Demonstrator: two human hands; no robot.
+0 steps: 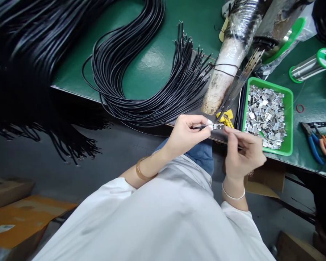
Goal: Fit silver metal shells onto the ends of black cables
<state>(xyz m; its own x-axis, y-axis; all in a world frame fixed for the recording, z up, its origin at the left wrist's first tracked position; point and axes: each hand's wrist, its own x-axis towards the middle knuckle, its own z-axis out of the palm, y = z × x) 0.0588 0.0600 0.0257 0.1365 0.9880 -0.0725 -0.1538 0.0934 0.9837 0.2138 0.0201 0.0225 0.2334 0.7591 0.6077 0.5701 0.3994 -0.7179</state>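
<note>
Pinching a black cable (199, 127) near its metal connector (218, 126), your left hand (186, 134) sits left of a green tray (289, 116) heaped with metal pieces (266, 114); I cannot tell your right hand's (244, 152) grip. Cables cover the green table (152, 63); a cardboard box (8, 190) stands near left.

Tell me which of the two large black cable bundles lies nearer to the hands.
The curved bundle in the middle: its strands lie just beyond the left hand. The other bundle, at far left, hangs off the green table.
</note>
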